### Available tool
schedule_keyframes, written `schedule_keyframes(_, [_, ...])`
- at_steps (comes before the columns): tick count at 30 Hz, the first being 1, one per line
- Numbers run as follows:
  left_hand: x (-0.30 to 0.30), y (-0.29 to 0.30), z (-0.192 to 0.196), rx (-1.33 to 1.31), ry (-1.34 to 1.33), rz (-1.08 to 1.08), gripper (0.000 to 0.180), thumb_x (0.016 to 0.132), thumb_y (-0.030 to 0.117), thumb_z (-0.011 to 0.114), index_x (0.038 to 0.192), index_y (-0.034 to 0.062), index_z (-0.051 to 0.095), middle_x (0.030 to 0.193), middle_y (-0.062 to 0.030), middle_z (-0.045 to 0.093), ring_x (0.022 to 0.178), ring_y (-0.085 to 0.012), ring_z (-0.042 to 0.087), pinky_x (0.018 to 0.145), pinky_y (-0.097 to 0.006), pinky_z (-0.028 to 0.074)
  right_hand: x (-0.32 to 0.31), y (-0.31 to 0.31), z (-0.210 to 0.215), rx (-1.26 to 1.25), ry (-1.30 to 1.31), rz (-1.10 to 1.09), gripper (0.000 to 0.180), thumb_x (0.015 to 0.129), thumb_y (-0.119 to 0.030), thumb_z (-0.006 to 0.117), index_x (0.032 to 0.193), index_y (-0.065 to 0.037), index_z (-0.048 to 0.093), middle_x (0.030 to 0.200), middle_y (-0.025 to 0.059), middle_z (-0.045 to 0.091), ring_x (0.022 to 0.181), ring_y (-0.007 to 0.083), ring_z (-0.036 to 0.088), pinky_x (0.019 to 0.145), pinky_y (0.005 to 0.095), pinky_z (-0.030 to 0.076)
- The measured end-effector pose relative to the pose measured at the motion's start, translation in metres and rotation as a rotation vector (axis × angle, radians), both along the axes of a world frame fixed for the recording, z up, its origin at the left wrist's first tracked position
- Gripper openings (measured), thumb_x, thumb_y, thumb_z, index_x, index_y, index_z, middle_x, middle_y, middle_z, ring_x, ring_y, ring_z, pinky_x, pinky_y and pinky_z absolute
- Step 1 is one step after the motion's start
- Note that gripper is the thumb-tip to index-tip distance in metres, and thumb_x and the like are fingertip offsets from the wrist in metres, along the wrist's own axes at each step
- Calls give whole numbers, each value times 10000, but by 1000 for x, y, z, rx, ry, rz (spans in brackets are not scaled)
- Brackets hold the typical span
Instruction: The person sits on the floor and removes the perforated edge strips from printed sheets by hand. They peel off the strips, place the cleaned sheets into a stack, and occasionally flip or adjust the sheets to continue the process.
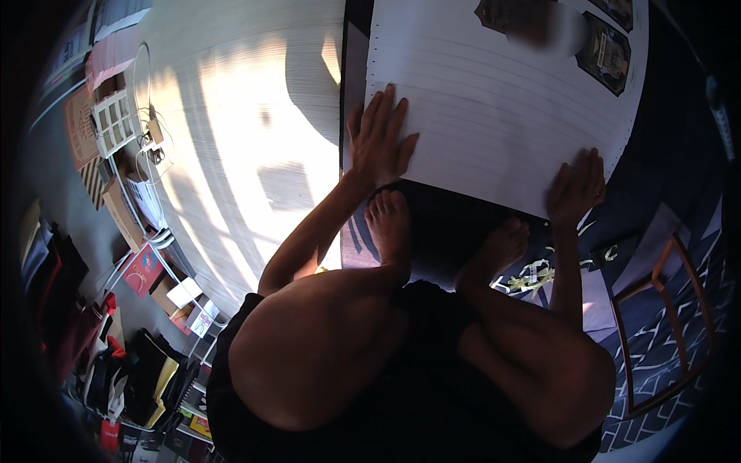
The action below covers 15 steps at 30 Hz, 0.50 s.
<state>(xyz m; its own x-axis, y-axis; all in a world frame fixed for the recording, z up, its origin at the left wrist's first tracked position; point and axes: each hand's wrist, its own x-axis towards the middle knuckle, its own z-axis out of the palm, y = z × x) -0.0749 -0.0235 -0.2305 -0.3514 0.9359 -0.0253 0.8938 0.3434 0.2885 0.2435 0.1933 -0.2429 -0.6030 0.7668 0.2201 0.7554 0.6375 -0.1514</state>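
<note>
A large white sheet (478, 116) with faint lines across it and small marks along its side edges lies in front of my feet. My left hand (378, 143) rests on its near left corner, fingers spread and the thumb apart. At the near right corner, my right hand (575, 189) lies with its fingers laid on the sheet's edge, thumb side in shadow. Dark eight-sided printed pieces (604, 54) lie on the far right part of the sheet. Close to them is a dark and white blurred shape (544, 27) that I cannot make out.
Yellowish strips (532, 278) lie in a heap by my right forearm. A brown wooden frame (664, 285) stands on the patterned dark cloth at right. On the left, beyond the sunlit floor (239, 154), are cardboard boxes (123, 212), a cable with a plug, and piled dark clothes or bags (143, 370).
</note>
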Motion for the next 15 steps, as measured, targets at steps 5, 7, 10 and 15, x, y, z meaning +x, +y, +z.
schedule_keyframes(5, [-2,0,2,-46,28,-6,633,906,362,637,1417,21,487,1568,-222,342,1402,-357,328,1128,-536,222,0,0,2,-14,-61,-15,486,1020,-319,502,1426,-52,511,1481,159,500,1365,328,458,1072,512,285])
schedule_keyframes(7, [-2,1,3,-47,32,-8,631,908,360,633,1421,25,485,1570,-220,341,1398,-357,329,1123,-536,225,-1,0,3,-11,-70,-14,489,1022,-325,495,1427,-52,510,1480,157,501,1367,322,457,1072,509,281])
schedule_keyframes(10, [-1,1,2,-55,36,-11,640,910,368,632,1428,25,478,1578,-220,330,1417,-356,313,1140,-537,208,0,-1,4,-10,-61,-14,488,1021,-325,501,1426,-54,513,1480,154,503,1367,316,457,1080,505,267])
schedule_keyframes(15, [4,0,0,-82,8,19,664,915,369,637,1439,1,463,1582,-236,320,1459,-364,293,1178,-546,173,9,-4,-7,18,21,-4,470,1008,-294,540,1415,-60,526,1469,155,512,1380,311,449,1099,502,240])
